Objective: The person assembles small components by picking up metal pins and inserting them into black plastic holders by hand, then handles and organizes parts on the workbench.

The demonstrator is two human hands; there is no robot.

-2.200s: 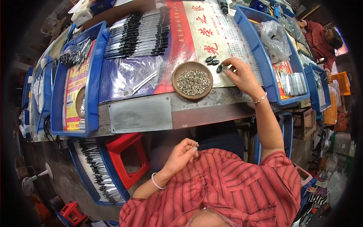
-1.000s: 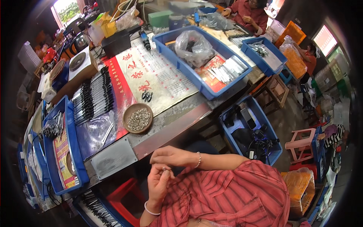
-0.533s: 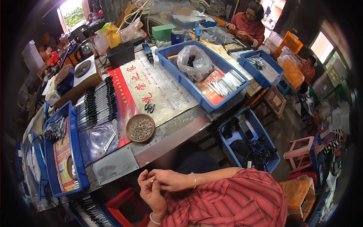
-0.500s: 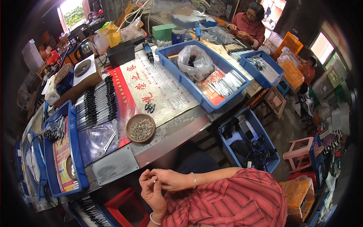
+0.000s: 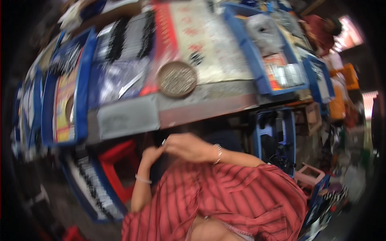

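Observation:
My left hand point(image 5: 151, 156) and my right hand point(image 5: 185, 147) meet below the bench's front edge, in front of my striped red shirt. A tiny silvery piece point(image 5: 163, 141) shows where their fingertips come together; blur hides its exact kind. The left thumb and fingers are pinched at it. The right fingers are bent and pressed together beside it, and what lies inside them is hidden. Nearest on the bench is a round brown bowl point(image 5: 177, 95) filled with small metal parts point(image 5: 177, 78). A little cluster of black parts point(image 5: 196, 58) lies beyond it on a printed sheet point(image 5: 217, 66).
A grey plate point(image 5: 128, 117) lies at the bench edge. Left are rows of pens point(image 5: 134, 38) and a blue tray point(image 5: 82, 108); another blue tray point(image 5: 260, 82) holds a plastic bag point(image 5: 263, 34). A red stool point(image 5: 128, 188) and blue bins stand below. A co-worker point(image 5: 317, 32) sits far right.
My view has tilted down and swung, so the bench sits higher in the picture and is blurred. Both hands stay together at the small piece, with the left wrist now further left.

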